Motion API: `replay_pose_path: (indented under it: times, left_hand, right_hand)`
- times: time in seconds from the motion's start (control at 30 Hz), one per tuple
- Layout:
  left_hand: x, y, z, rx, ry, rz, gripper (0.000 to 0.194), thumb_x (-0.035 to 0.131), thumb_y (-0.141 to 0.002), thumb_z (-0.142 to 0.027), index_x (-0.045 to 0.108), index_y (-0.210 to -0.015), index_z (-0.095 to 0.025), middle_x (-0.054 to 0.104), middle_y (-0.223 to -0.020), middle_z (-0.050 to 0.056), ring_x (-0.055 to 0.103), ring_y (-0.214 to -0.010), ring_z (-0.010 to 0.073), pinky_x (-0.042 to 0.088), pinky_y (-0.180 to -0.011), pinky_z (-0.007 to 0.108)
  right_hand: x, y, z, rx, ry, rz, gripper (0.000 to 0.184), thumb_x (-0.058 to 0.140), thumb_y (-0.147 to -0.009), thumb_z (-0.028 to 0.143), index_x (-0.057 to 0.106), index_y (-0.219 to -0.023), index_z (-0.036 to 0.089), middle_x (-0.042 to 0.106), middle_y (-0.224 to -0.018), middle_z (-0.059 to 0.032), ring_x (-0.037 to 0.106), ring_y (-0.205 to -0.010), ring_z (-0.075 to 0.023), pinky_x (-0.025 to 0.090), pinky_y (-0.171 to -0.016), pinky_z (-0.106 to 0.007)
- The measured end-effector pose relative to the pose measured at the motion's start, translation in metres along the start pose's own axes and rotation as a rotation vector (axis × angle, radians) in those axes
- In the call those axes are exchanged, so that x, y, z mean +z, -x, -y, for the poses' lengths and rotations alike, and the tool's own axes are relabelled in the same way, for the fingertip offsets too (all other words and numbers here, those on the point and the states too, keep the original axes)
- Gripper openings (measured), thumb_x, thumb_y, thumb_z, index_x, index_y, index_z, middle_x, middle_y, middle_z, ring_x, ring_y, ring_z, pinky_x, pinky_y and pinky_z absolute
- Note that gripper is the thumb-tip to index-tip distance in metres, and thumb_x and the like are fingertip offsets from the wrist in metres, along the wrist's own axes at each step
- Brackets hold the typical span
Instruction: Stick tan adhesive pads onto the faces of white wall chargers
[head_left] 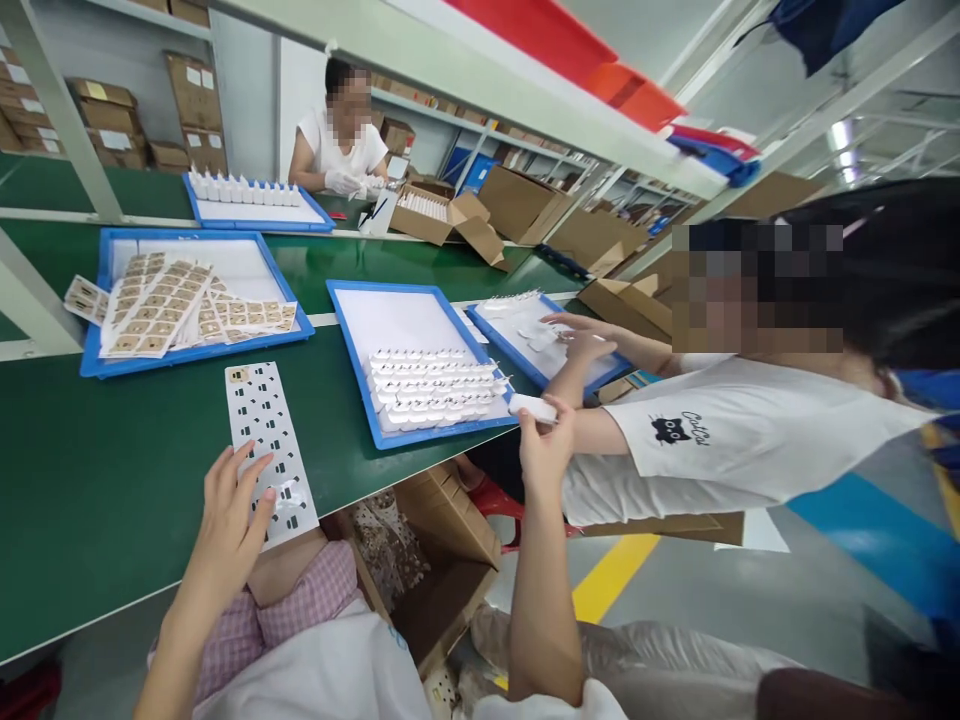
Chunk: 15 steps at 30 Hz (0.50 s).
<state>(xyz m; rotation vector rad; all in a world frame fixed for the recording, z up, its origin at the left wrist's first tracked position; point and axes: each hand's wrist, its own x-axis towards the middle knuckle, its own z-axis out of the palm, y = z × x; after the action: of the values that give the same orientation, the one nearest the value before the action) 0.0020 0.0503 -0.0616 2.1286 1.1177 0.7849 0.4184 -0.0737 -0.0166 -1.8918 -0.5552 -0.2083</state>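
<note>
Holding a small white piece [531, 408] just right of and below frame centre, pinched between thumb and fingers of the right hand [547, 445]. Probably light, rigid, smooth enough to slip; best taken by its long sides. Rising near-vertically from lower centre with the right forearm [544, 580], ending beside the near corner of the blue tray [405, 315] bearing similar white pieces [435, 385]. At lower left, spreading the left hand [236, 490] palm down, fingers loosely bent, gripping nothing, over the white sheet [291, 455]. Likely thin, bendable; best lifted by an edge.
</note>
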Motion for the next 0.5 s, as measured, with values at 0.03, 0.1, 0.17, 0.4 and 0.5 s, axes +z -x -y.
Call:
replay_pose_path:
  times: [0.03,0.1,0.17,0.4,0.5]
  left_hand:
    - [-0.003,-0.004,0.005,0.014,-0.067,0.014,0.039,0.043,-0.103,-0.043,0.061,-0.136,-0.029,0.046,-0.159,0.012,0.027,-0.154,0.041,0.035,-0.116,0.076]
    - [-0.006,-0.012,0.013,0.048,-0.189,0.023,0.041,0.041,-0.103,-0.043,0.064,-0.132,-0.026,0.049,-0.157,0.012,0.026,-0.154,0.0439,0.025,-0.116,0.082]
    - [-0.006,-0.017,0.018,0.066,-0.276,0.028,0.043,0.038,-0.104,-0.044,0.065,-0.132,-0.024,0.053,-0.153,0.014,0.028,-0.153,0.0453,0.019,-0.115,0.085]
    - [0.0,-0.006,0.018,0.084,-0.396,0.089,0.045,0.035,-0.103,-0.041,0.064,-0.13,-0.02,0.059,-0.143,0.017,0.034,-0.15,0.0455,0.024,-0.115,0.082]
    - [-0.012,-0.021,0.019,0.102,-0.383,0.091,0.042,0.035,-0.104,-0.04,0.063,-0.13,-0.022,0.058,-0.14,0.015,0.031,-0.152,0.0416,0.026,-0.117,0.078]
  right_hand:
    - [-0.004,-0.013,-0.009,-0.009,0.051,0.029,0.064,0.059,-0.077,0.054,0.056,-0.125,0.013,0.063,-0.125,-0.022,0.062,-0.11,-0.0328,0.046,-0.104,-0.054]
    - [-0.004,-0.029,-0.021,-0.032,0.138,0.099,0.056,0.055,-0.077,0.054,0.063,-0.113,0.012,0.069,-0.114,-0.0219,0.064,-0.103,-0.0331,0.047,-0.102,-0.056]
    - [0.002,-0.035,-0.027,-0.06,0.201,0.162,0.054,0.052,-0.079,0.052,0.066,-0.111,0.012,0.071,-0.114,-0.0233,0.065,-0.103,-0.0332,0.047,-0.102,-0.055]
    - [0.023,-0.026,-0.031,-0.121,0.31,0.257,0.065,0.042,-0.085,0.042,0.061,-0.136,0.006,0.067,-0.13,-0.0276,0.064,-0.121,-0.0409,0.045,-0.107,-0.06]
    - [0.018,-0.022,-0.022,-0.135,0.327,0.21,0.071,0.041,-0.087,0.046,0.057,-0.141,0.002,0.068,-0.123,-0.0332,0.065,-0.115,-0.0496,0.046,-0.098,-0.071]
